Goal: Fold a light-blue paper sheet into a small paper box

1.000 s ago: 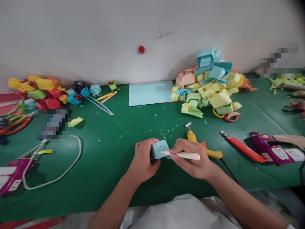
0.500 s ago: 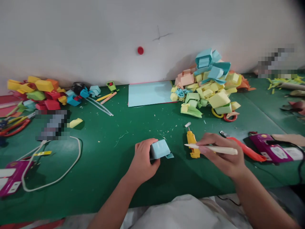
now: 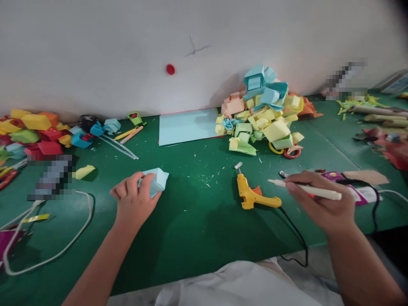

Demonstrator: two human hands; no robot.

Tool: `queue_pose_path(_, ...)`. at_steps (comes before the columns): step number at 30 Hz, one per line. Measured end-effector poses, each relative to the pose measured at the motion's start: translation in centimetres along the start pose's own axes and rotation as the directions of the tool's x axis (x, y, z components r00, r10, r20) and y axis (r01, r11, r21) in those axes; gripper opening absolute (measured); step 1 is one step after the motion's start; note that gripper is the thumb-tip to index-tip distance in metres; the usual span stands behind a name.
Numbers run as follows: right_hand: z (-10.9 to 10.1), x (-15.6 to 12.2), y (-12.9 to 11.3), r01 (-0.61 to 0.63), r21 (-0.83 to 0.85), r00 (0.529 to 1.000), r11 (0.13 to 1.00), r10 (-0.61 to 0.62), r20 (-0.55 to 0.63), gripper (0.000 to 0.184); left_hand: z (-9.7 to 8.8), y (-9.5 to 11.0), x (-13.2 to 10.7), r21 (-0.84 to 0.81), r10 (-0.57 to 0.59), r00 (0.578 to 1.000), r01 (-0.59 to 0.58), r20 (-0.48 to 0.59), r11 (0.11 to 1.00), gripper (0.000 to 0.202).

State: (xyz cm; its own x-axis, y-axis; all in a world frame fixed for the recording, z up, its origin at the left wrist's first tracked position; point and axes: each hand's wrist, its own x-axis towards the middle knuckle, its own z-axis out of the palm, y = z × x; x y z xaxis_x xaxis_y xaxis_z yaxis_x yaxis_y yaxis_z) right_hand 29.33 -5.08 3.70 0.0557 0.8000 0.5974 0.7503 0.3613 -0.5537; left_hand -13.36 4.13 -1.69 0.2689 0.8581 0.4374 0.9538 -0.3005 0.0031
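Observation:
My left hand (image 3: 135, 199) is closed around a small light-blue folded paper box (image 3: 159, 180), on the left middle of the green table. The box's far end shows past my fingers; they hide its near side. In my right hand (image 3: 325, 204) is a slim white pointed stick (image 3: 315, 191), pinched like a pen with its tip towards the left. A yellow glue gun (image 3: 253, 195) lies on its side just left of that hand, its nozzle towards the wall and a short clear glue stick (image 3: 238, 165) near it.
Folded paper pieces (image 3: 270, 110) are heaped at back right, with scissors handles (image 3: 291, 153) beneath. Light-blue sheets (image 3: 188, 127) lie at the wall. More coloured boxes (image 3: 47, 131), a pixelated phone (image 3: 52, 176) and a white cable (image 3: 86, 225) are at left. The glue gun's black cord (image 3: 299, 238) crosses the table edge.
My left hand has moved left with the paper box, away from the glue gun. My right hand has shifted right with the white stick, uncovering the glue gun's handle. The view has turned rightward.

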Motion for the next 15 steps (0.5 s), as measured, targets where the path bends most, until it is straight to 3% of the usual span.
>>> queue_pose_path(4, 0.3, -0.4, 0.6, 0.067, 0.013, 0.996, 0.998, -0.068, 0.058, 0.013, -1.9, -0.3, 0.6, -0.115, 0.102, 0.986, -0.087, 0.129, 0.99, 0.057)
queue_pose_path(6, 0.3, -0.7, 0.9, 0.057, 0.028, 0.996, 0.998, -0.059, 0.071, 0.014, -3.6, 0.0, 1.1, -0.199, 0.16, 0.982, -0.138, 0.097, 0.97, 0.049)
queue_pose_path(8, 0.0, -1.0, 1.1, 0.028, 0.042, 0.997, 0.999, -0.031, 0.066, 0.015, -5.3, 1.0, 1.5, -0.303, 0.166, 0.986, -0.159, -0.002, 0.94, 0.037)
queue_pose_path(12, -0.8, -1.8, 1.7, -0.048, 0.059, 0.999, 0.997, 0.048, -0.005, 0.016, -7.5, 5.2, 2.0, -0.443, 0.111, 0.968, -0.204, -0.227, 0.873, 0.023)
queue_pose_path(15, -1.3, -2.3, 1.9, -0.089, 0.047, 0.991, 0.995, 0.093, -0.1, 0.015, -7.3, 9.8, 2.7, -0.551, 0.083, 0.985, -0.152, -0.148, 0.82, 0.016)
